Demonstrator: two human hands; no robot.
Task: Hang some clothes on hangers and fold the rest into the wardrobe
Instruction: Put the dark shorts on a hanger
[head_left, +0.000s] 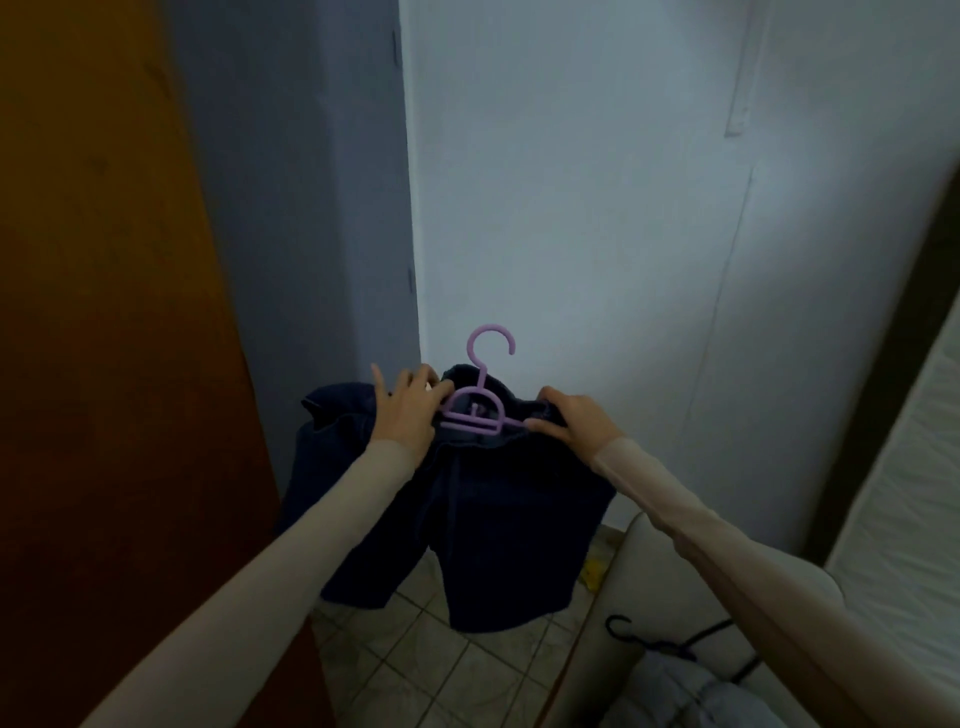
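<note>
A dark navy garment (483, 530) hangs in the air in front of me, draped over a purple plastic hanger (480, 400) whose hook points up. My left hand (408, 410) holds the hanger's left side and the cloth there, its fingers curled at the collar. At the hanger's right shoulder my right hand (571, 421) grips the garment's top edge. Both forearms wear beige sleeves.
A brown wooden door (104, 338) fills the left side, with a pale wall (597, 208) straight ahead. A black hanger (649, 642) lies on a light cushion (675, 587) at lower right, beside pale cloth (691, 696). The floor has tiles (431, 670).
</note>
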